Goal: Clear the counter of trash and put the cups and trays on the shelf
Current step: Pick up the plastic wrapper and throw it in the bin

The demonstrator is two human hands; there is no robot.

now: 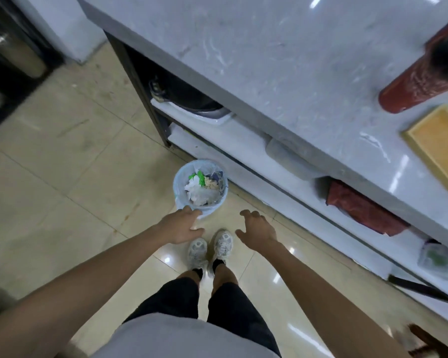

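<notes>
A small pale-blue trash bin (181, 177) lined with a bag stands on the floor by the counter's base, holding white, green and patterned scraps of trash (203, 188). My left hand (183, 224) hovers just in front of its near rim, fingers apart and empty. My right hand (259, 229) is held out to the right of the bin, open and empty too. On the grey marble counter (282, 60) at the far right lie a yellow wooden tray (440, 148) and a blurred red cylindrical object (419, 83).
Open shelves (243, 140) run under the counter, holding a dark pot (186, 94), a red cloth (365, 210) and a clear container (440, 257). Beige floor tiles (75, 164) spread to the left. A dark appliance (8, 60) stands at the far left. My shoes (210, 249) are below the bin.
</notes>
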